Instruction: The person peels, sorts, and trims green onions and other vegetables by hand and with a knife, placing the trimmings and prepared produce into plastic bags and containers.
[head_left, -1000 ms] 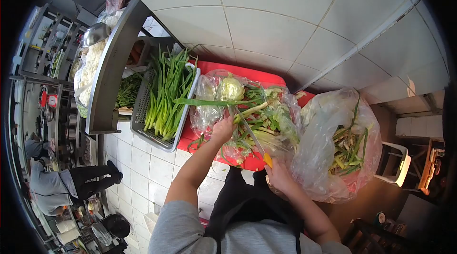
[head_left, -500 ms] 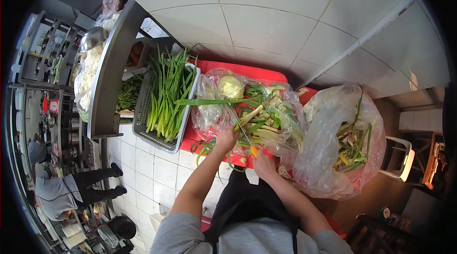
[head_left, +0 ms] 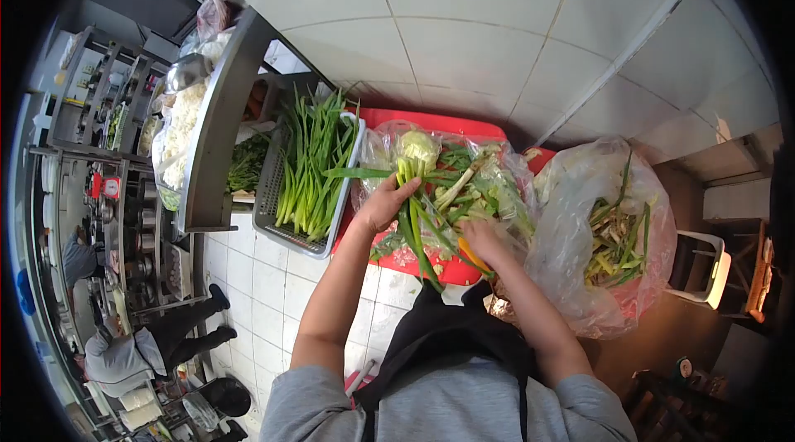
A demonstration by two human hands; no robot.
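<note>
My left hand (head_left: pixel 387 202) is closed round several scallions (head_left: pixel 416 227), their white ends up by the fingers and green leaves hanging toward me. My right hand (head_left: pixel 483 236) is closed on a knife with a yellow-orange handle (head_left: pixel 474 258); its blade does not show clearly. This hand is low over a heap of scallion trimmings (head_left: pixel 472 185), which lies on clear plastic on a red surface (head_left: pixel 455 276). A pale round cabbage (head_left: pixel 419 145) sits behind my left hand. Just left of it, a long green leaf (head_left: pixel 360 173) reaches toward the basket.
At left stands a grey plastic basket (head_left: pixel 286 241) full of scallions (head_left: pixel 310 164). A clear plastic bag (head_left: pixel 563 210) with trimmings stands at right. Tiled wall (head_left: pixel 472 53) rises behind. A steel shelf (head_left: pixel 217 135) is further left, and another person (head_left: pixel 124 359) is beyond it.
My left hand has risen and now holds scallions upright before the cabbage. My right hand has moved right and away from me with the knife, whose blade no longer shows clearly.
</note>
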